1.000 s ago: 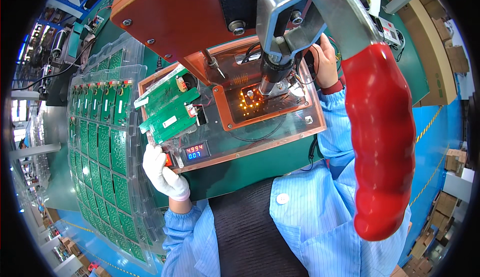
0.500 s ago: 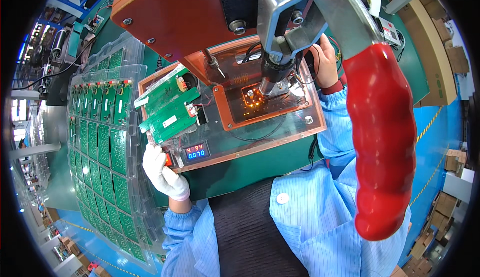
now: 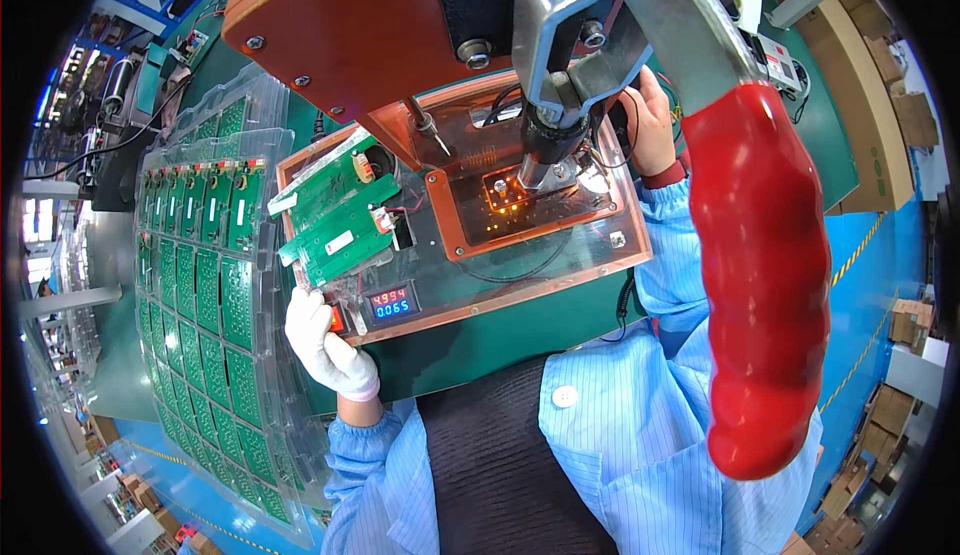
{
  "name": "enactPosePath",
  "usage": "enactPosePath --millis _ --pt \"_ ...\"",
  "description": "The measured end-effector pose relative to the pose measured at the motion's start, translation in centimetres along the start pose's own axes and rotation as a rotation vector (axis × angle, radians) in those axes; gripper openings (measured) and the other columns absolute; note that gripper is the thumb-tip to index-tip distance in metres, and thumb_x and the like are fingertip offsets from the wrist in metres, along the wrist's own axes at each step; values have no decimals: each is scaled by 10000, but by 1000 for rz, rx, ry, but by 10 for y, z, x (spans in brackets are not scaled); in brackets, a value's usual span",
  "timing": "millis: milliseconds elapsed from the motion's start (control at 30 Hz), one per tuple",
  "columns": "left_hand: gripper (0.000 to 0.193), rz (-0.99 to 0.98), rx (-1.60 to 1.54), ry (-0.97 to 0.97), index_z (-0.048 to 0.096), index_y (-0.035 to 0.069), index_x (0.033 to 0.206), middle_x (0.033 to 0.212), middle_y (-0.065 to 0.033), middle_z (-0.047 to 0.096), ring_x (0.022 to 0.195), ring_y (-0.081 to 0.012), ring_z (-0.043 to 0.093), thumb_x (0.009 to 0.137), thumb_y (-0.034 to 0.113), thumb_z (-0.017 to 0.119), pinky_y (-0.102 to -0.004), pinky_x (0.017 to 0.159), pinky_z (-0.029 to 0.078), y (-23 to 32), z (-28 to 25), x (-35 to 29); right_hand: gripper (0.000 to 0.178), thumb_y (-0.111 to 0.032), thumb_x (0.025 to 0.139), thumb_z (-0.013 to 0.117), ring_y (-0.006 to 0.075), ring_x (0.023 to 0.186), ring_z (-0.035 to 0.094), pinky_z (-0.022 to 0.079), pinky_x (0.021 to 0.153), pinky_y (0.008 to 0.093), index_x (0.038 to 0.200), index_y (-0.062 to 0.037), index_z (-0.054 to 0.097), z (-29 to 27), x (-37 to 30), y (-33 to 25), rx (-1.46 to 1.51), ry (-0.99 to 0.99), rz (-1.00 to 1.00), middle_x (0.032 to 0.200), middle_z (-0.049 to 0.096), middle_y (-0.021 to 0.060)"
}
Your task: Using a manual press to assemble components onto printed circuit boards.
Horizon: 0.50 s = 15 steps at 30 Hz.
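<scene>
My left hand [image 3: 328,347], in a white glove, is closed at the front left corner of a clear-topped test fixture [image 3: 480,307], beside a red switch [image 3: 337,319]. My right hand [image 3: 652,127], bare, rests at the fixture's far right side with fingers stretched out; the clamp partly hides them. Under the plunger of the metal toggle clamp [image 3: 548,145], orange lights glow in an orange-framed window [image 3: 505,205]. Two green circuit boards [image 3: 345,240] lie on the fixture's left part, one wired. A small meter [image 3: 391,302] shows red and blue digits.
The clamp's big red handle [image 3: 762,285] hangs close on the right, over my right sleeve. An orange block [image 3: 330,35] rises above the fixture. Left of it, clear trays [image 3: 285,145] hold many green circuit boards. A cardboard box [image 3: 850,105] stands at the far right.
The digits on the meter have changed. The red handle has shifted very slightly left in the picture. Both hands stay where they were.
</scene>
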<state>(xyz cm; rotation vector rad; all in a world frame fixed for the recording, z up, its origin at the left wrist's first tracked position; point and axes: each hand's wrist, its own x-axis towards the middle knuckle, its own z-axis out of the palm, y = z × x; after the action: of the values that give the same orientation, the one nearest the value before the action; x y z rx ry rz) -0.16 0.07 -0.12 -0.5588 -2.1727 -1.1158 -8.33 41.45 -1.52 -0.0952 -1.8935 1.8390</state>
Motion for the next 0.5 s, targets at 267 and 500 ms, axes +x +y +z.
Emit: enactPosePath --millis 267,500 --pt "257 7 13 -3 561 -17 1049 1133 -199 571 1135 -368 509 915 151 420 -466 998 366 0 0 1 255 -91 874 493 109 866 518 433 779 243 1098 30 517 2 -1 -5 62 0 24 966 577 44" --pt "253 1 -4 4 563 -13 1049 1136 -198 569 1135 -364 509 912 148 423 -465 998 366 0 0 0 231 -120 888 520 92 837 523 438 752 232 1072 20 532 4 -2 -9 112 5 33 940 584 35"
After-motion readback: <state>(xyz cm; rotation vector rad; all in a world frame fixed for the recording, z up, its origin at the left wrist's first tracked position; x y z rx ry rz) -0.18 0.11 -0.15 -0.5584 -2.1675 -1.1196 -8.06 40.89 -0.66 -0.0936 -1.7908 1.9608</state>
